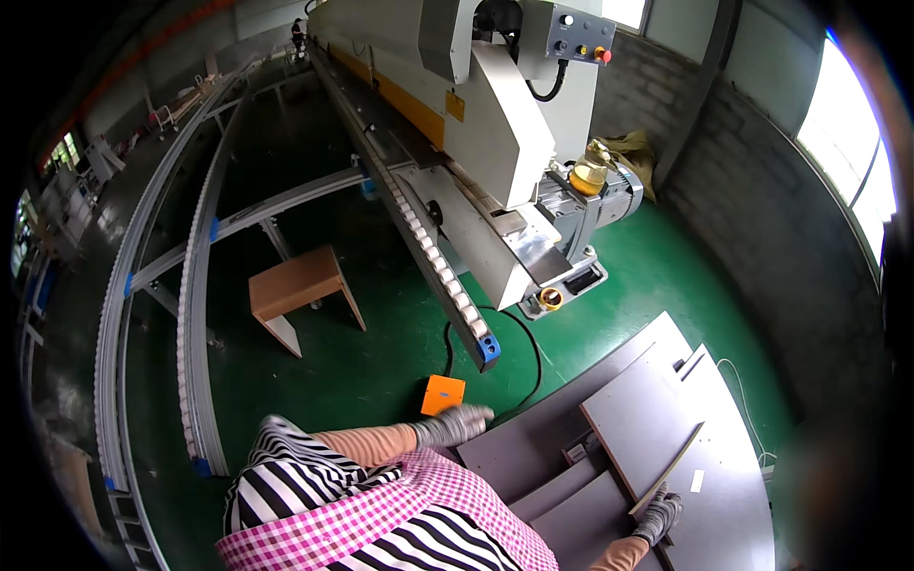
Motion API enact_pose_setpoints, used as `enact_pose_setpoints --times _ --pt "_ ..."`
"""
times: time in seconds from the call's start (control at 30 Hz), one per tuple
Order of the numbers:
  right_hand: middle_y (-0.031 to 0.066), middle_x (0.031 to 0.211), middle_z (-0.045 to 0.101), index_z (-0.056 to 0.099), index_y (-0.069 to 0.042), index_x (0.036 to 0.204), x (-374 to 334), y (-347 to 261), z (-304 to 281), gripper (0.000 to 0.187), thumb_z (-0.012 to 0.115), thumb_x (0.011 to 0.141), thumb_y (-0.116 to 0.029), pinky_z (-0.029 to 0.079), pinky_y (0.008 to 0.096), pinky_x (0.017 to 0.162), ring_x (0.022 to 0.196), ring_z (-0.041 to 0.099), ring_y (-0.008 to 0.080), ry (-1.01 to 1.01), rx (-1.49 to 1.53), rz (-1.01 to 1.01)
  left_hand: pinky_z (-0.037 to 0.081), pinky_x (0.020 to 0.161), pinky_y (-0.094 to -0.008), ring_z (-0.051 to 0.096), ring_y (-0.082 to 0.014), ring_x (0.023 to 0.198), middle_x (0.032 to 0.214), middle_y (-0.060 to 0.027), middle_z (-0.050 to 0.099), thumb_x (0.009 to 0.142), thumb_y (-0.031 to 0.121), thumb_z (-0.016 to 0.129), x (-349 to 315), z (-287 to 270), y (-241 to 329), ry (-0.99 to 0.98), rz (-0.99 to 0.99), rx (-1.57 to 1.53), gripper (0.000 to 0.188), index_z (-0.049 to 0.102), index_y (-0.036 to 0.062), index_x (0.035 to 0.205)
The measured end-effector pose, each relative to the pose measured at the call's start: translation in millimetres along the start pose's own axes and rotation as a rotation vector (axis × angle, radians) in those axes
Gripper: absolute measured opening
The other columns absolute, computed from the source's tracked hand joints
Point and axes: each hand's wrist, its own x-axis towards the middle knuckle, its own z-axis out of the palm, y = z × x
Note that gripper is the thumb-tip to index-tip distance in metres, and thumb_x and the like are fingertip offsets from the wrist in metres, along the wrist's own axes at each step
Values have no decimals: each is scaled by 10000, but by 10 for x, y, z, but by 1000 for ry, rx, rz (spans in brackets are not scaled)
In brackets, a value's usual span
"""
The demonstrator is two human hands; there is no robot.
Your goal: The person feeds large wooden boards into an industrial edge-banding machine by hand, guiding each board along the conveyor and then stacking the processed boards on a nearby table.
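My left hand (455, 426), in a grey knitted glove, hangs beside the stack of grey panels, fingers stretched out and slightly blurred, with nothing seen in it. My right hand (659, 517), gloved alike, is closed around the near end of a narrow board (674, 464) with a pale edge. That board slants across the stack, against a brown-edged grey panel (636, 417). Other grey panels (533, 433) of several sizes lie under and around it. Close to the narrow board, a small white label (698, 481) sits on a large panel.
Ahead stands a long white-and-yellow machine (505, 124) with a control box (579, 40) and a motor (619, 195). A roller rail (433, 252) runs along it; more roller rails (200, 314) are at left. A brown stool (300, 283) and an orange box (443, 394) stand on the green floor.
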Motion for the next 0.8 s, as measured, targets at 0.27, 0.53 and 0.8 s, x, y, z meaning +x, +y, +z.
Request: enact_pose_setpoints --times 0.27,0.53,0.8 --pt "214 1121 571 623 14 1005 -176 -471 -27 457 540 886 -419 397 444 934 1055 534 363 176 89 77 448 862 -342 524 -162 958 1200 -97 504 851 360 645 1698 -2054 184 816 -6 -937 752 254 75 1428" --pt "169 1181 563 559 45 1136 -909 -1484 -93 310 563 903 -159 372 362 1002 1113 521 276 243 589 -65 296 991 -538 372 -248 1228 1432 -14 337 726 568 679 3169 -3595 -1055 888 -343 -1131 891 238 240 1427" --pt "94 1055 615 572 31 1114 -1378 -1399 -380 242 535 924 -114 441 295 905 953 572 168 242 821 154 486 652 -332 567 -168 870 966 -10 602 721 310 789 3730 -3652 -1449 778 -328 -1422 406 586 189 1051"
